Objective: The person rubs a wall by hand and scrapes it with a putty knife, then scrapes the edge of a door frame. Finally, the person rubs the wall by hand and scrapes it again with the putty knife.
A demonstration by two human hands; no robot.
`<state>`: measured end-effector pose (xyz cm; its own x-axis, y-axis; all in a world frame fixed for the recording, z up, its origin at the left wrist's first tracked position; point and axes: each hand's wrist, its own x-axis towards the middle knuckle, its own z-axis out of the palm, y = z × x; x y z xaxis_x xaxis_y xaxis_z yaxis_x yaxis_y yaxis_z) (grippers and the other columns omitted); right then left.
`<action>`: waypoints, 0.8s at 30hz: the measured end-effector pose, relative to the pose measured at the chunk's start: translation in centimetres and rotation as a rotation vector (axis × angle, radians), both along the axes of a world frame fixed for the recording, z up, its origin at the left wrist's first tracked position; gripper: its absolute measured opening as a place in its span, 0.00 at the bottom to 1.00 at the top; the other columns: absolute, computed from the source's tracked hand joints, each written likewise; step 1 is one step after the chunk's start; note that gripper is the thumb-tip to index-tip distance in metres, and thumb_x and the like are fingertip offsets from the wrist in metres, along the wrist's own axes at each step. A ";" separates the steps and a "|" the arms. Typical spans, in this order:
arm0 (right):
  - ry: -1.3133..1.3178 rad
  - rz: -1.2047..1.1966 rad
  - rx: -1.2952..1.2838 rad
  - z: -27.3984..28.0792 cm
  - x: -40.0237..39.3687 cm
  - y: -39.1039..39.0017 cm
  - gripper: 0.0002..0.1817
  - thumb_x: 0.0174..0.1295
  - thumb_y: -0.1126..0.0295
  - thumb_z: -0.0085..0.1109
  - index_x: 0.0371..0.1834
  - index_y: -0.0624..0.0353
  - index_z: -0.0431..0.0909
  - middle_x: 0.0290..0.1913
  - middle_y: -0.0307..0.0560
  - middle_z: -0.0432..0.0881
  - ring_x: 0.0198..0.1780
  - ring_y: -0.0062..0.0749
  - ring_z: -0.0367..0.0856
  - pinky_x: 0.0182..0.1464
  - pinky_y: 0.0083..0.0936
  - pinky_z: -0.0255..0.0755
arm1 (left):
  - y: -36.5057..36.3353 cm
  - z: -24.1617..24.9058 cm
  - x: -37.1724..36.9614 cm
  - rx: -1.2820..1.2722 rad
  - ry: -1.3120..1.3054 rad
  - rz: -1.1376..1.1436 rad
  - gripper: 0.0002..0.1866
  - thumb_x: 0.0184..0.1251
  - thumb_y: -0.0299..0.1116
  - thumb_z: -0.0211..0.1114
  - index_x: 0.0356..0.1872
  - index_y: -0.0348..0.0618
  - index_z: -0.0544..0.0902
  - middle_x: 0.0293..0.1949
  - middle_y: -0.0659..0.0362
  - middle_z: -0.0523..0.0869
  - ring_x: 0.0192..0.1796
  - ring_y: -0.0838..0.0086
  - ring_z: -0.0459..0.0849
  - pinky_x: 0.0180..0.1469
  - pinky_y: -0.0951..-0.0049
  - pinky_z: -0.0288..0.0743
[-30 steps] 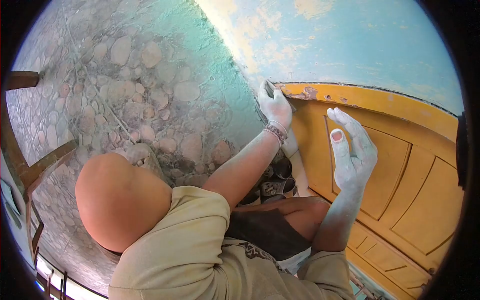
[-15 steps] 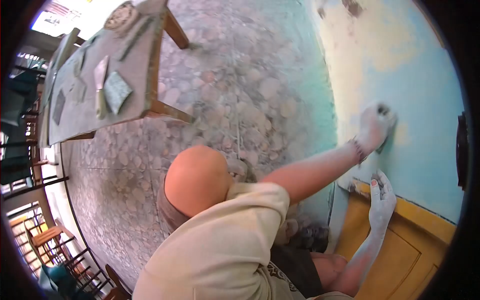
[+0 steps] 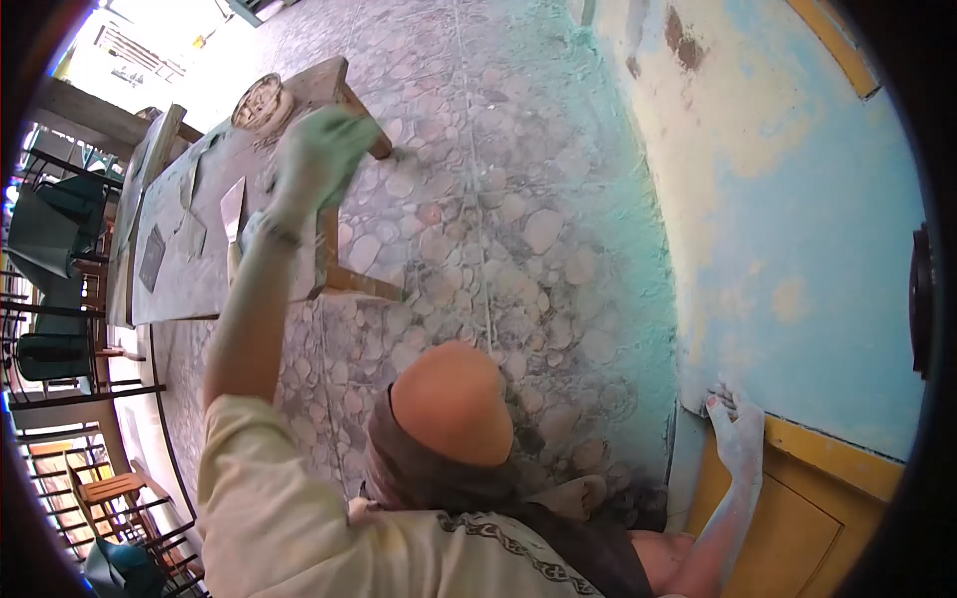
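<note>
Blurred by motion, my left hand [image 3: 324,159] is raised over the right end of the wooden table [image 3: 164,279]. Its fingers are smeared, and whether anything is in them cannot be made out. A scraper [image 3: 232,207] lies on the table beside my left wrist, its handle partly behind my forearm. Low on the right, my right hand [image 3: 736,424] is coated in pale dust, its fingers spread at the bottom edge of the patchy blue wall [image 3: 827,249], beside a yellow wooden panel [image 3: 788,518]. Nothing shows in that hand.
On the table are a round dish [image 3: 262,103] and a dark flat piece [image 3: 153,259]. Chairs [image 3: 115,486] stand at the far left. My bent knee [image 3: 454,404] is above the stone-patterned floor [image 3: 538,239]. A dark round object [image 3: 921,299] is at the wall's right edge.
My left hand has left the wall and swung left to above the table. My right hand now sits lower in view, its fingers more spread. The whole view has shifted.
</note>
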<state>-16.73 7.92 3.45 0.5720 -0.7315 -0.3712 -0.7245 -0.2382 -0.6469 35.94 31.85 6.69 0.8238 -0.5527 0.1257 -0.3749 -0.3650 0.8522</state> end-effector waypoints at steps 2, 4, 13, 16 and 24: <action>0.004 0.005 -0.002 -0.7 0.2 -0.5 0.24 0.60 0.71 0.56 0.57 0.74 0.69 0.47 0.59 0.80 0.47 0.33 0.79 0.52 0.26 0.71 | 5.4 -0.9 1.7 0.137 -0.231 0.153 0.09 0.57 0.30 0.62 0.38 0.40 0.84 0.33 0.53 0.85 0.39 0.69 0.84 0.41 0.73 0.75; 0.009 0.035 -0.010 -1.6 0.4 -1.0 0.24 0.60 0.71 0.56 0.57 0.74 0.69 0.48 0.60 0.80 0.47 0.34 0.80 0.53 0.26 0.71 | 10.8 -2.3 4.4 0.380 -0.658 0.191 0.13 0.55 0.24 0.56 0.41 0.41 0.82 0.41 0.49 0.83 0.43 0.61 0.82 0.46 0.67 0.74; -0.007 0.143 0.019 -1.4 2.4 -1.4 0.24 0.58 0.66 0.57 0.56 0.68 0.71 0.53 0.64 0.76 0.55 0.48 0.77 0.57 0.33 0.68 | 20.4 -3.7 2.5 1.034 -0.345 0.707 0.17 0.56 0.34 0.56 0.41 0.31 0.79 0.37 0.37 0.81 0.43 0.46 0.80 0.48 0.55 0.73; 0.069 0.208 0.017 -0.7 3.1 -1.3 0.25 0.58 0.64 0.57 0.57 0.66 0.70 0.54 0.64 0.76 0.57 0.50 0.75 0.58 0.36 0.67 | 22.8 -4.7 4.1 1.048 -0.352 0.589 0.18 0.61 0.38 0.51 0.36 0.32 0.80 0.32 0.36 0.81 0.39 0.41 0.79 0.47 0.50 0.71; 0.006 0.328 -0.094 -1.1 2.6 -0.8 0.25 0.60 0.61 0.57 0.58 0.62 0.71 0.56 0.60 0.75 0.58 0.53 0.72 0.60 0.38 0.66 | 22.8 -0.6 6.1 0.495 -0.406 0.608 0.14 0.65 0.41 0.57 0.30 0.40 0.74 0.18 0.54 0.74 0.15 0.70 0.73 0.14 0.69 0.65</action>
